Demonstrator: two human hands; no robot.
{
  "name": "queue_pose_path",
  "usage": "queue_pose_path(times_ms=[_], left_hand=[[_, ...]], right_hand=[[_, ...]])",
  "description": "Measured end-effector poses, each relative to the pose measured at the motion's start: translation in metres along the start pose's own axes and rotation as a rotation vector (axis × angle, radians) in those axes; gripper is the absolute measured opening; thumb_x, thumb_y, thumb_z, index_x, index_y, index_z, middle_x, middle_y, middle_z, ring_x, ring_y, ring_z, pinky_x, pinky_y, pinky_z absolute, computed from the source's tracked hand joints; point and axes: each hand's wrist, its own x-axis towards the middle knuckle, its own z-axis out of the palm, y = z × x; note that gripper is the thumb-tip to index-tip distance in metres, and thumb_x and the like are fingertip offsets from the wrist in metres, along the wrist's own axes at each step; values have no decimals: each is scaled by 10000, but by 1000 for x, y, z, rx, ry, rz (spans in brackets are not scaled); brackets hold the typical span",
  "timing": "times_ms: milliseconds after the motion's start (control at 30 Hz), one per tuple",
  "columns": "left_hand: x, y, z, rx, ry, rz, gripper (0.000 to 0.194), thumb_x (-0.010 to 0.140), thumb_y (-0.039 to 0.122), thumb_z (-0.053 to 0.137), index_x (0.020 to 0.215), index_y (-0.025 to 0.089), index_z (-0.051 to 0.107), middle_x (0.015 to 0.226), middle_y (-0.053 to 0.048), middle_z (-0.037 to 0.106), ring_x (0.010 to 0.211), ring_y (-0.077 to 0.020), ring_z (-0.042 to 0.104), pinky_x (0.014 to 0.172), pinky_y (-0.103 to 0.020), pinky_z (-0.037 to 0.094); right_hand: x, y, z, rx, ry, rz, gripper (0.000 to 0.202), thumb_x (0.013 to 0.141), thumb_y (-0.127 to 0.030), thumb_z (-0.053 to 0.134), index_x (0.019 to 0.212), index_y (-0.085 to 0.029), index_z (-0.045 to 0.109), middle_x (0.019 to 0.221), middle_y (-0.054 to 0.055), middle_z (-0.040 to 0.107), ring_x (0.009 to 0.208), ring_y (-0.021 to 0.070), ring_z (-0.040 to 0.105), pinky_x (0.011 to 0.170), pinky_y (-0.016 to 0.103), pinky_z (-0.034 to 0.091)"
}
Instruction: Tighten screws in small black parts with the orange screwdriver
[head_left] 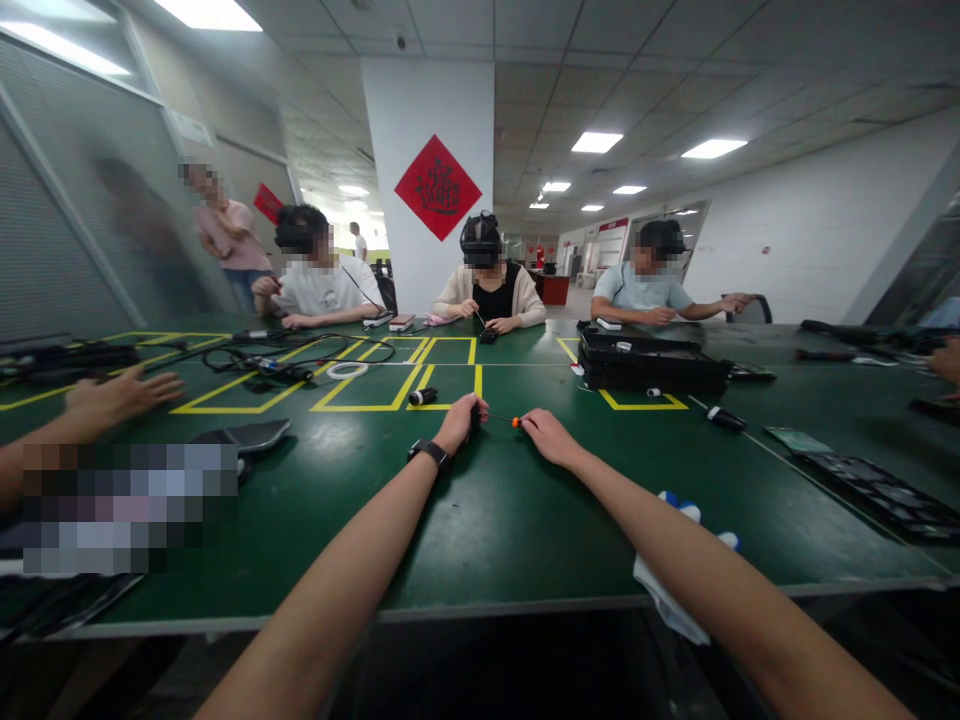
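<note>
My left hand, with a dark band on its wrist, is closed around a small black object, mostly hidden by the fingers. A thin dark rod spans the gap between my hands, just above the green table. At its right end sits a small orange piece, pinched in the fingertips of my right hand. Whether rod, black object and orange piece are one tool, I cannot tell. Just beyond my left hand lies a short black-and-white cylinder.
Black casings stand at right-centre, near a screwdriver and a circuit board panel. A white-and-blue glove hangs over the front edge. Cables lie left. A co-worker's hand rests at left; several people sit opposite.
</note>
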Motion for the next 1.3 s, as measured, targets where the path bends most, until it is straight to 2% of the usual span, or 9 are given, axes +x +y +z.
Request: queue_pose_path(times_ms=[667,967,1133,1233,1300], left_hand=[[2,-3,-1,-81,38,-40,447,757,506,312,793,130,552,705,-53,584,659,-130,561,618,-247,426],[3,-6,0,-56,-8,-28,434,750,518,336,794,144,551,724,-50,583,634,-123,551,513,-214,394],[0,-3,0,100,-5,9,381,696,516,451,783,158,547,664,-22,573,531,-98,492,434,-197,327],[-4,2,0,188,10,16,350,661,492,512,800,173,545,645,-3,575,503,-92,466,426,-198,309],[-6,5,1,214,18,29,334,652,476,532,798,176,545,641,2,575,519,-95,469,448,-201,321]], right_hand=[[-3,-4,-3,27,22,40,150,792,-224,445,878,-154,546,872,46,559,813,133,491,740,267,365],[-4,-2,-2,25,18,42,168,787,-245,459,898,-157,549,878,45,562,820,133,496,741,271,372],[-2,-1,-2,21,14,-4,206,803,-267,436,926,-159,561,911,54,569,857,140,491,777,275,364],[-1,-1,-3,-17,0,-16,231,826,-233,381,841,-150,596,861,60,576,834,141,492,792,285,353],[-2,-1,-4,-25,9,-19,197,808,-216,408,821,-151,594,844,55,571,819,141,490,780,286,359]])
